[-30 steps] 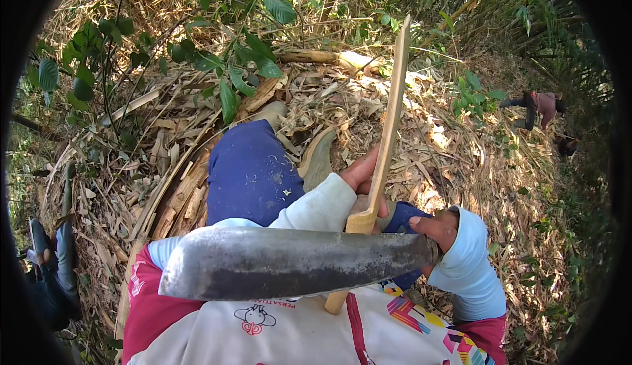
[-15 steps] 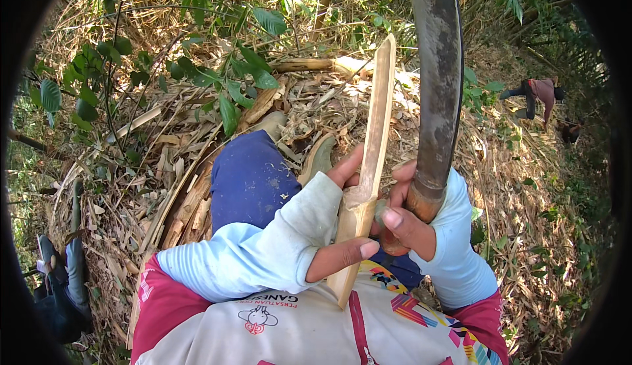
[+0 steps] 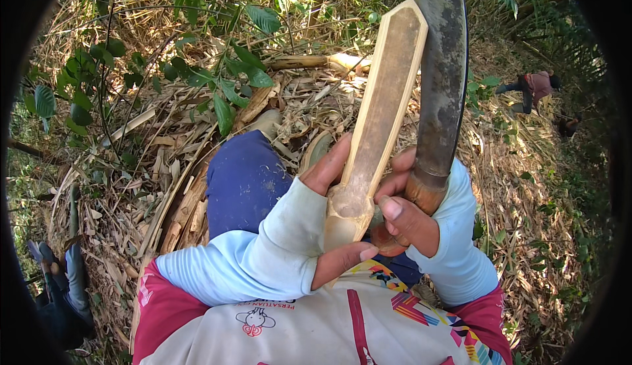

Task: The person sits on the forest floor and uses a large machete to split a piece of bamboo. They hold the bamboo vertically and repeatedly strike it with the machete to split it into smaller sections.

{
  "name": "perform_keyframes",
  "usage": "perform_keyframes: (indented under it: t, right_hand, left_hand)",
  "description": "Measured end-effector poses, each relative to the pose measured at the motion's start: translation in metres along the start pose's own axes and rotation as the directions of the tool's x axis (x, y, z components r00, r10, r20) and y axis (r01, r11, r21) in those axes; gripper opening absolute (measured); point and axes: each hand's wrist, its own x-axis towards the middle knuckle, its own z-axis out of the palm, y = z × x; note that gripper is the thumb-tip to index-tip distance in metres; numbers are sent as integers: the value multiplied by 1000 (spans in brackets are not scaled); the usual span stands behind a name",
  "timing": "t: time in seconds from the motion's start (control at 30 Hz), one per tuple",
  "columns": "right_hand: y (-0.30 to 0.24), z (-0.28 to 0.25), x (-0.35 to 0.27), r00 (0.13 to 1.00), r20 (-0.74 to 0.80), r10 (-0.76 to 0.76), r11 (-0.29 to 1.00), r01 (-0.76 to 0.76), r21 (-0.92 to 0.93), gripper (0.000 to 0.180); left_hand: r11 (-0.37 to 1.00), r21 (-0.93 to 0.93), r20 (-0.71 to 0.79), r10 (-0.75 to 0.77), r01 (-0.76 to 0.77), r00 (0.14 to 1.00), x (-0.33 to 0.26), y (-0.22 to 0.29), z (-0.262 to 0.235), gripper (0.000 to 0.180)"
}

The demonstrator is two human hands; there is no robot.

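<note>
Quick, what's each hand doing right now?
Left hand: closed, holding the carved bamboo piece.
Right hand: closed, holding the machete by its wooden handle.

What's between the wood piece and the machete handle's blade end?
In the head view, fingers of the right hand lie between the wood piece and that end of the handle.

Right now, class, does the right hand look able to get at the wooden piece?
Probably yes, for a touch: the right hand is close beside the wooden piece, with no obvious barrier. But its grip is on the knife, likely preventing a full hold.
</note>
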Motion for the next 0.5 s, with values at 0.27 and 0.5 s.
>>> perform_keyframes:
  t: [0.27,0.5]
  right_hand:
    - [0,2,4,997,56,52,998,-54,44,44]
    - [3,2,9,997,70,18,1000,-20,22,41]
  left_hand:
    - [986,-66,3,155,-154,988,5,-3,-1,101]
    - [977,141,-32,163,-157,986,0,-4,-3,103]
